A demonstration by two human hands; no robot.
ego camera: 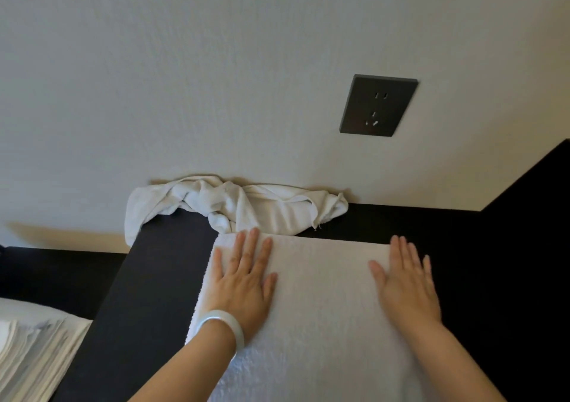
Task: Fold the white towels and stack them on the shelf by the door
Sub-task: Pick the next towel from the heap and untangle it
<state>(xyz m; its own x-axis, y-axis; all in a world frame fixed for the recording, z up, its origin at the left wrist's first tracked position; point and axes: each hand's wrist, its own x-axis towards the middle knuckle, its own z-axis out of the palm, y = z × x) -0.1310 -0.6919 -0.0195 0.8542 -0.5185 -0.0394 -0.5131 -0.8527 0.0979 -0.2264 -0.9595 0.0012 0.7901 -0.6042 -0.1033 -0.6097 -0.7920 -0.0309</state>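
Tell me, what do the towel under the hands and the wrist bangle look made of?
The towel looks like cotton terry: nubbly looped pile, matte. The bangle seems jade or glass: smooth, pale, glossy highlight; I can't tell which.

Two towels [324, 278] [246, 207], two hands [243, 281] [407, 287], one socket [378, 105]

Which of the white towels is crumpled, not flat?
The bunched white towel against the wall; the flat white terry towel lies smooth under the left hand and right hand.
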